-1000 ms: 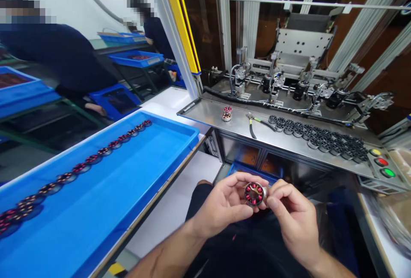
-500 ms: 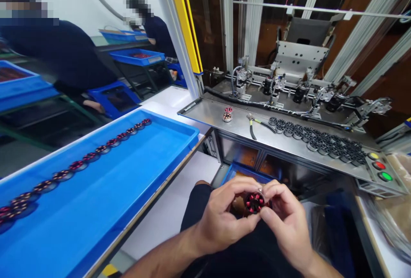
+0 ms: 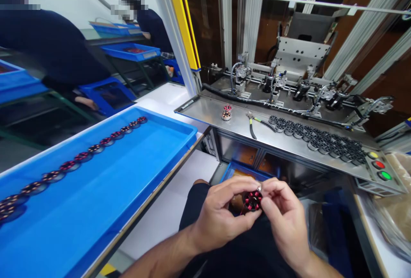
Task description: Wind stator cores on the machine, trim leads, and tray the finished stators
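Observation:
In front of my lap I hold a small round motor stator [image 3: 253, 200] with red wire windings and a dark rim. My left hand [image 3: 221, 211] grips it between thumb and fingers, its open face turned towards me. My right hand [image 3: 284, 214] is closed at the stator's right edge, thumb and fingertips bent against it; whether they also pinch a wire end is hidden. A thin red wire shows below the stator. On the metal bench ahead, two wound stators [image 3: 226, 115] sit near a pair of green-handled cutters [image 3: 252, 125].
Several black unwound cores [image 3: 334, 141] stand in rows on the metal bench [image 3: 205, 109]. A winding machine [image 3: 302, 55] rises behind. Buttons [image 3: 379, 164] sit at right. To the left, a blue tray [image 3: 105, 192] holds a line of wound stators. Two people [image 3: 54, 51] sit beyond.
The view has shifted slightly. Both hands stay around the stator, and my right thumb has moved up along its right edge, with the stator turned a little.

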The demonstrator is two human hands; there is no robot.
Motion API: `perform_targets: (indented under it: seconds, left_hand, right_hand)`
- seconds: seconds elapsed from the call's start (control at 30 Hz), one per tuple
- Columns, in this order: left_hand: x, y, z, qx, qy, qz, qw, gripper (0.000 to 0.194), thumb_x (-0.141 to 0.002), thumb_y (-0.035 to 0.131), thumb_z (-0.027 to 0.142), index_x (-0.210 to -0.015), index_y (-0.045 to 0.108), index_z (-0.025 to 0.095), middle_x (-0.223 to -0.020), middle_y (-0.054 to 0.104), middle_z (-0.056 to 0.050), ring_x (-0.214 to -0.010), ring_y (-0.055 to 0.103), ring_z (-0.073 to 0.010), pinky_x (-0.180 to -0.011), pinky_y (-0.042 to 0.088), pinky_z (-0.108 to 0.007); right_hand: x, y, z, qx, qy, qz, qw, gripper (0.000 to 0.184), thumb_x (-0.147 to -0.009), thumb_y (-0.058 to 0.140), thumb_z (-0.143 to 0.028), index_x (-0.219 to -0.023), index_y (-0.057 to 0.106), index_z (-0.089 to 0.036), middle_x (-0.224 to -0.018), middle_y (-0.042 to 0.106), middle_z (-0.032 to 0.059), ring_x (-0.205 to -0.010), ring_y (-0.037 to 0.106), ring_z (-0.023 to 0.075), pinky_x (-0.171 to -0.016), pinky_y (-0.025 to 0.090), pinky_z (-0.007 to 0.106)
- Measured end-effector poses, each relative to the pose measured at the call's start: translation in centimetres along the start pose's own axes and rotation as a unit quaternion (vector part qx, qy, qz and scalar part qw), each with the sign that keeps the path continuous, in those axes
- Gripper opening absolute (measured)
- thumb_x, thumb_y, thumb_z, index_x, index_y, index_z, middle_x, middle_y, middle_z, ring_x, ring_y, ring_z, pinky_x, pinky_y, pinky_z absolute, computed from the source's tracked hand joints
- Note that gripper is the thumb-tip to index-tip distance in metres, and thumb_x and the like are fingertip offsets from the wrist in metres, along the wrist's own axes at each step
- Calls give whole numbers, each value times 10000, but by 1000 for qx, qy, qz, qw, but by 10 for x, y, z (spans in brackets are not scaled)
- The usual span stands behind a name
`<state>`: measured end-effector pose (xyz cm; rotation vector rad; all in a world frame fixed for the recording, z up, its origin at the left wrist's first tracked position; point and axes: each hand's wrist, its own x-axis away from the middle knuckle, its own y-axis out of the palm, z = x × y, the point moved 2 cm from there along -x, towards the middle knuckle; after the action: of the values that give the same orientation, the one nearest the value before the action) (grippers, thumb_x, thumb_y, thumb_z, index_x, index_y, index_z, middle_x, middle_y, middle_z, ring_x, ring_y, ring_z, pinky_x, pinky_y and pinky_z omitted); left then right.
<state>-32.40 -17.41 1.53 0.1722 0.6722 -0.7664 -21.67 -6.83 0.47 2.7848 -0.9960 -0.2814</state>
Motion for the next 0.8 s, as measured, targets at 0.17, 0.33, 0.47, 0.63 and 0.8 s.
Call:
perform_targets:
  seconds: [0.17, 0.33, 0.47, 0.63, 0.8]
  left_hand:
    - [2, 4, -6, 63, -35, 8, 997, 494, -658, 817, 49, -1106, 721, 234, -1031, 764, -76, -953, 722, -218, -884, 591, -325]
    - [-5, 6, -8, 163, -97, 19, 982, 438, -637, 827, 43, -1038, 751, 204, -992, 765, -78, -921, 732, -206, -848, 603, -289]
    - [-9, 8, -8, 235, -136, 5, 962, 410, -642, 825, 47, -1019, 748, 192, -967, 773, -69, -864, 743, -194, -800, 616, -284]
    - [-7, 9, -9, 254, -155, -16, 955, 429, -640, 857, 95, -1039, 746, 205, -976, 783, -67, -867, 744, -197, -793, 617, -290]
    - [-7, 7, -5, 182, -114, -28, 976, 456, -631, 872, 105, -1060, 754, 208, -996, 785, -83, -912, 745, -215, -814, 612, -284]
  right_hand:
    - [-5, -6, 3, -20, 49, 59, 997, 275, -890, 698, -383, -716, 605, -191, -681, 527, -21, -649, 486, 116, -623, 455, 219]
    - [-1, -13, 7, -54, 42, 45, 997, 266, -796, 792, -406, -934, 683, -206, -806, 637, 21, -717, 590, 146, -671, 528, 252]
    - [2, -19, 0, -3, -2, -15, 1000, 293, -726, 861, -322, -967, 717, -241, -804, 683, 18, -741, 641, 155, -702, 555, 248]
    - [0, -22, -16, 101, -100, -39, 989, 20, -836, 761, -236, -842, 757, -254, -712, 710, 8, -676, 660, 151, -640, 543, 237]
    - [-2, -23, -30, 163, -159, -48, 973, 128, -877, 683, -156, -777, 716, -229, -633, 671, -9, -592, 626, 135, -590, 508, 239]
